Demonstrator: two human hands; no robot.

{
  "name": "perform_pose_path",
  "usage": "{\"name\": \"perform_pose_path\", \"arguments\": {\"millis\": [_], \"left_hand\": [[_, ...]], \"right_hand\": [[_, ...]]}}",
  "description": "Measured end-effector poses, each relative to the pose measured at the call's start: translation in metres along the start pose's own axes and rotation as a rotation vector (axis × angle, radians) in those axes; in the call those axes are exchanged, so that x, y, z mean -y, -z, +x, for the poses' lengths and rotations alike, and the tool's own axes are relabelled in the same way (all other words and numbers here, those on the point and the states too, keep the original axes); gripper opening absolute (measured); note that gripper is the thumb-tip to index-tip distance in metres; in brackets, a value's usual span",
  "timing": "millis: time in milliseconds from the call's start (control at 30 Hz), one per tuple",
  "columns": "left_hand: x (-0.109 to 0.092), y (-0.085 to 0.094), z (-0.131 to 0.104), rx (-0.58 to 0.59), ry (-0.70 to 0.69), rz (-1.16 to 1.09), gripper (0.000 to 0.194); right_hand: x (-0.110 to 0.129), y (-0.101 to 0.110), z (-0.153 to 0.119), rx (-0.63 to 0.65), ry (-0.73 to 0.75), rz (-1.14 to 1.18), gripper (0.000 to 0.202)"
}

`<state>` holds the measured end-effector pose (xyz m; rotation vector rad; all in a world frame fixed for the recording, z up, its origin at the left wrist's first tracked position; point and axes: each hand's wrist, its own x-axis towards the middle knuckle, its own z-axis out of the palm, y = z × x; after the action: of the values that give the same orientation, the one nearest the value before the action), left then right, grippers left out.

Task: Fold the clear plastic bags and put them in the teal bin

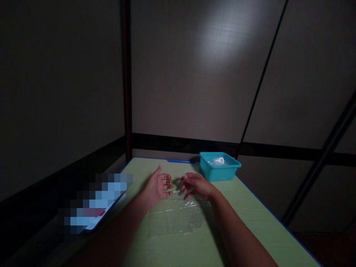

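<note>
A clear, thin plastic sheet or bag (178,218) lies on the light green table (250,218), showing a few creases and shiny spots. Above its far left part is my left hand (160,186), palm turned inward, thumb up and fingers apart, with nothing in it. My right hand (197,185) hovers over the far right part of the plastic, its fingers curved and spread, and nothing shows between them. A small gap separates the fingertips of the two hands.
A turquoise basket (219,173) with clear plastic inside stands at the table's far right corner. On the left edge is a flat, light-blue object (97,218), mostly blurred out by pixels. Dark panelled walls (183,81) rise behind and left.
</note>
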<state>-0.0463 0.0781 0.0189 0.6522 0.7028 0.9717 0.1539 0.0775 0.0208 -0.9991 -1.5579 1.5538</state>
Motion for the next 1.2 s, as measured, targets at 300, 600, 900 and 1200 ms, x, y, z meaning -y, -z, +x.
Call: {"name": "perform_pose_path", "arguments": {"millis": [300,600,900,1200], "left_hand": [[0.000,0.000,0.001,-0.034,0.032,0.050,0.051],[0.006,0.006,0.011,-0.117,-0.160,0.153,0.052],[0.003,0.014,0.017,-0.374,-0.517,0.268,0.048],[0.005,0.019,0.020,-0.364,-0.434,0.210,0.056]], "right_hand": [[0.002,-0.001,-0.003,0.043,-0.066,-0.106,0.025],[-0.002,-0.006,0.002,-0.027,-0.013,-0.205,0.038],[-0.007,0.004,0.011,-0.253,0.261,-0.398,0.030],[0.016,-0.025,-0.013,0.119,0.187,-0.609,0.022]]}}
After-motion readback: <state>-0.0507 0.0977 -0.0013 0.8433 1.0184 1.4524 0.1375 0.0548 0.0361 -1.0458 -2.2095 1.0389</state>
